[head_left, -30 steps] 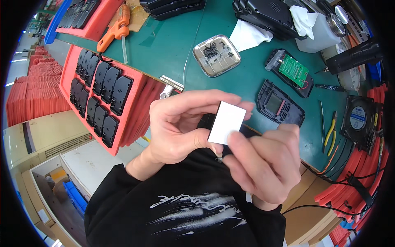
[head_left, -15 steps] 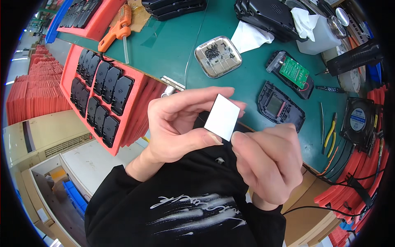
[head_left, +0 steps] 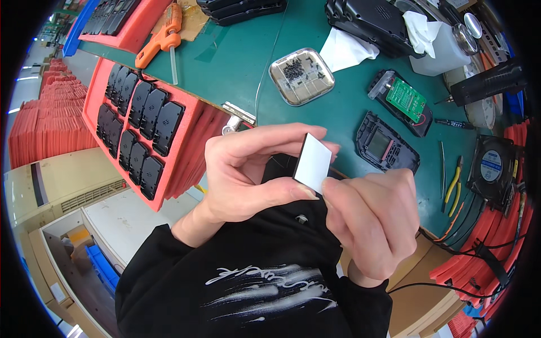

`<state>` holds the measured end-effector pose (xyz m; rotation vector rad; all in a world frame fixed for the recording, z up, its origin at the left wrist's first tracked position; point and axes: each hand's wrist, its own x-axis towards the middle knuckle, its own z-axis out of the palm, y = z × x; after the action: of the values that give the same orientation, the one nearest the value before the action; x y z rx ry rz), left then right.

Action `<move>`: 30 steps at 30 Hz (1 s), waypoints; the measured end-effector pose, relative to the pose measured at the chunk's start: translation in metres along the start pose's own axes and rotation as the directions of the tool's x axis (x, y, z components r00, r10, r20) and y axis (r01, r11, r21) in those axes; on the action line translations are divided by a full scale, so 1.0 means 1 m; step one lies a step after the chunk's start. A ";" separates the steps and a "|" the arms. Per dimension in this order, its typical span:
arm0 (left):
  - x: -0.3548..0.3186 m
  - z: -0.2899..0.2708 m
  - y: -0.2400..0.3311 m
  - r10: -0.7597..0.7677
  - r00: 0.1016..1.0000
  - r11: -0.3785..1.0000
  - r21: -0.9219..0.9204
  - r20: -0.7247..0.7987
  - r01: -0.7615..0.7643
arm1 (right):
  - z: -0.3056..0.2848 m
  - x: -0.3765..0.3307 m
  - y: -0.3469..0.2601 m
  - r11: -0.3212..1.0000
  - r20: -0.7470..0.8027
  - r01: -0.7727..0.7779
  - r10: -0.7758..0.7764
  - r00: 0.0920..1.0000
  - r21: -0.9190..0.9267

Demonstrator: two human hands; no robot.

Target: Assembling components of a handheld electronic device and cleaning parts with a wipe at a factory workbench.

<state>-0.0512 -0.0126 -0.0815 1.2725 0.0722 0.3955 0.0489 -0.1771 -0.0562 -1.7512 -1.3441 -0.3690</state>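
Observation:
My left hand (head_left: 239, 177) holds a small square panel (head_left: 314, 164), white-faced with a dark edge, between thumb and fingers above my lap. At the panel's lower right corner, the closed fingertips of my right hand (head_left: 376, 217) pinch it; whether they also hold a thin film there I cannot make out. Beyond my hands on the green bench lie an opened black housing half (head_left: 386, 141) with a small display window and a second half with a green circuit board (head_left: 404, 99). A metal tin (head_left: 301, 77) of small dark screws sits farther left.
Left of me, a red foam tray (head_left: 93, 96) carries rows of black casings (head_left: 160, 130). An orange glue gun (head_left: 163, 42) lies behind it. To the right are tweezers (head_left: 443, 169), yellow-handled pliers (head_left: 453, 188), a black electric screwdriver (head_left: 487, 83) and a fan (head_left: 491, 169).
The panel has turned, so its white face looks narrower and more of its dark edge shows. Both hands have shifted slightly right with it.

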 end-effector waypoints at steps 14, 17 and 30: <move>0.001 0.001 0.001 -0.032 0.999 0.999 0.029 -0.010 0.032 | -0.003 0.001 0.001 0.999 0.015 0.019 -0.019 1.000 -0.026; 0.000 0.001 0.000 -0.031 0.999 0.998 0.045 -0.019 0.032 | -0.001 0.000 0.002 0.999 0.007 0.037 -0.037 0.999 -0.030; 0.000 0.003 0.001 -0.045 0.999 0.995 0.083 -0.014 0.046 | 0.000 -0.005 0.003 0.975 -0.020 0.134 -0.140 0.990 -0.178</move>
<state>-0.0505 -0.0149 -0.0793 1.3487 0.1291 0.3637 0.0501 -0.1802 -0.0608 -1.7917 -1.4502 -0.6076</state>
